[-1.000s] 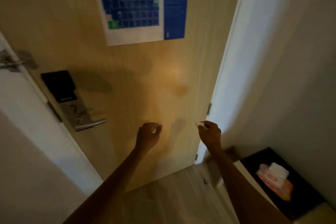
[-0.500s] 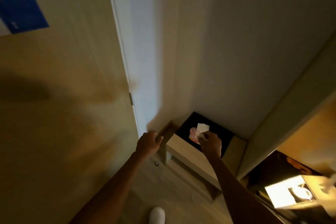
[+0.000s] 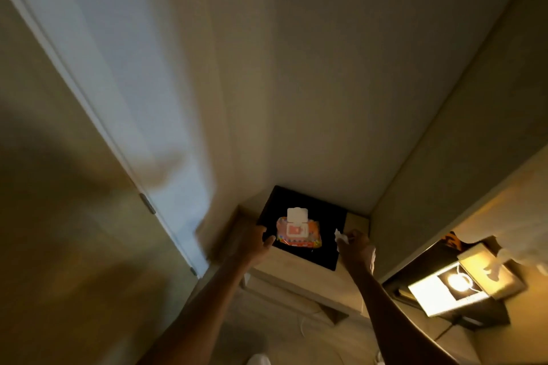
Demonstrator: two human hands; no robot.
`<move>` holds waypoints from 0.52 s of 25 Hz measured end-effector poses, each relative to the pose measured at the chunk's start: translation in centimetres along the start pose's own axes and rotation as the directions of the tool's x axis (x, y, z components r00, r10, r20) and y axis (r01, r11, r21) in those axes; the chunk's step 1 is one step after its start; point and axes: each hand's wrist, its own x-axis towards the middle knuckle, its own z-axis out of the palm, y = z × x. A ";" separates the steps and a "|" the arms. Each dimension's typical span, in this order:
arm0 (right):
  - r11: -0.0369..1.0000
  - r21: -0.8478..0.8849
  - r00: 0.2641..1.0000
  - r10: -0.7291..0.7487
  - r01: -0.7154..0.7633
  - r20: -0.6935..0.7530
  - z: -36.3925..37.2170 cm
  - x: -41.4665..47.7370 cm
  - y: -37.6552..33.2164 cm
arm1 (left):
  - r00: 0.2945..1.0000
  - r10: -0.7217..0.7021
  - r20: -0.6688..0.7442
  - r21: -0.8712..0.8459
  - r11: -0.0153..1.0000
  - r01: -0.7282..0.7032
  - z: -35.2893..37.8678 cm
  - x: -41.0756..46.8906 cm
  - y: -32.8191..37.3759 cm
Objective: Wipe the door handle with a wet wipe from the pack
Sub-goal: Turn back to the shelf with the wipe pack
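The view has swung right since one second ago: the door handle and the posted floor plan are out of frame, and only the door edge (image 3: 59, 187) with its hinge (image 3: 147, 203) shows, left of the left hand.

The left hand (image 3: 252, 243) has moved from in front of the door to the near left corner of the black tray (image 3: 332, 216). Its fingers are loosely curled, the fingertips touch the tray edge, and nothing is grasped.

The right hand (image 3: 355, 246) is now at the right edge of the tray. It pinches a small crumpled white wet wipe (image 3: 339, 237) between thumb and fingers, as it did half a second ago.

The orange wipe pack (image 3: 298, 232) lies flat on the tray between the two hands, just beyond the left fingertips. Its white flip lid (image 3: 297, 214) stands open on the far side.

The tray rests on a light wooden counter (image 3: 296, 270). A lit panel (image 3: 456, 284) is right of the right forearm.
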 end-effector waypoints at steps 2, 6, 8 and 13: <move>0.999 -0.007 0.999 0.039 -0.039 -0.023 0.3 1.5 0.0 | 1.000 0.007 0.024 0.008 1.000 -0.007 0.0 2.4 0.0; 0.990 -0.030 0.990 0.135 -0.136 -0.027 0.7 4.3 0.8 | 0.996 0.032 0.077 0.043 0.998 -0.036 0.7 5.6 0.8; 0.985 -0.045 0.986 0.165 -0.166 -0.025 1.2 6.0 1.2 | 0.997 0.032 0.072 0.048 0.998 -0.035 1.3 7.3 1.2; 0.984 -0.119 0.990 0.136 -0.132 0.030 2.6 10.4 2.8 | 0.991 0.047 0.124 0.003 0.999 -0.048 2.6 10.8 3.0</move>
